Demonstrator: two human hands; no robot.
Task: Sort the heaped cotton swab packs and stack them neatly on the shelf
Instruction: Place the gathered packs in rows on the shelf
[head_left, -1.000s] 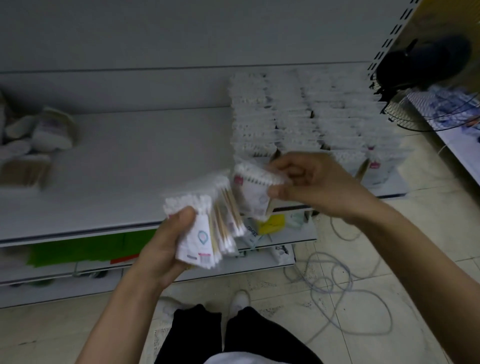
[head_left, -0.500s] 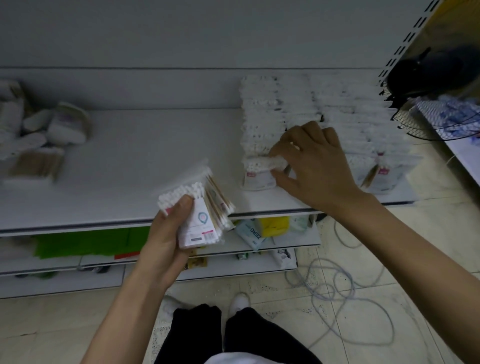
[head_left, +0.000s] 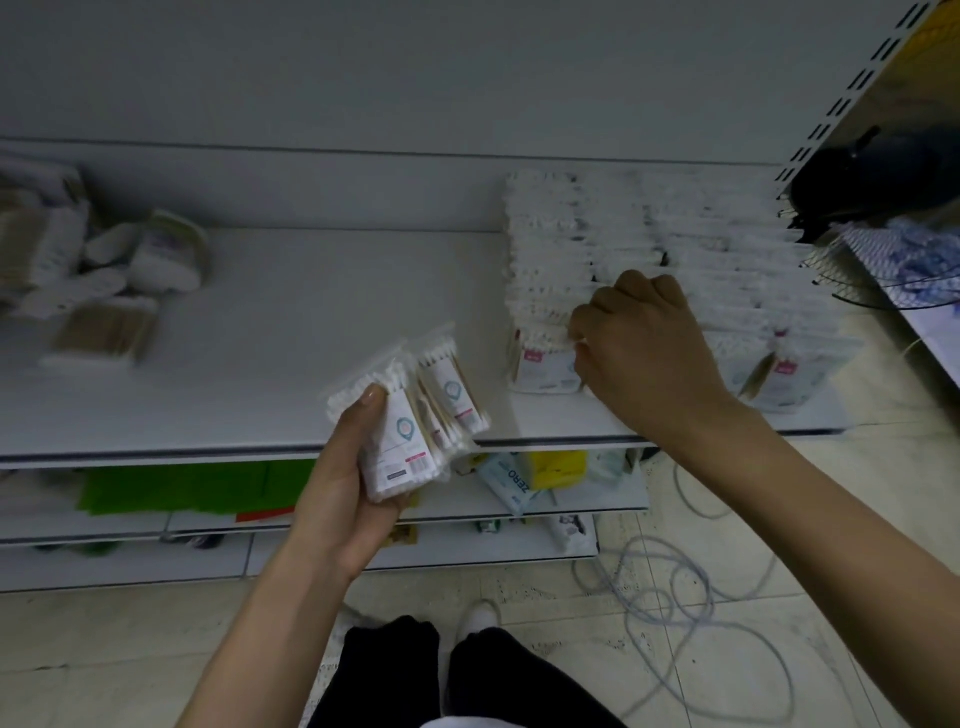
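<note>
— Several swab packs (head_left: 415, 421) sit fanned in the left hand (head_left: 343, 493), thumb clamped over them, held just off the shelf's front edge.
— And the right hand (head_left: 644, 353)?
— Fingers curled at the front pack (head_left: 545, 364) of the nearest row. Whether it pinches that pack or only nudges it, I cannot tell.
— How far along, you reckon?
— Well on, I'd judge. Tidy rows (head_left: 675, 244) fill the right end of the shelf (head_left: 311, 312). Left to do: the held bundle, plus the loose heap (head_left: 78, 275) at the far left end, well apart from the rows.
— Beyond that?
— Just a cable (head_left: 675, 582) coiled on the floor (head_left: 156, 649).
</note>
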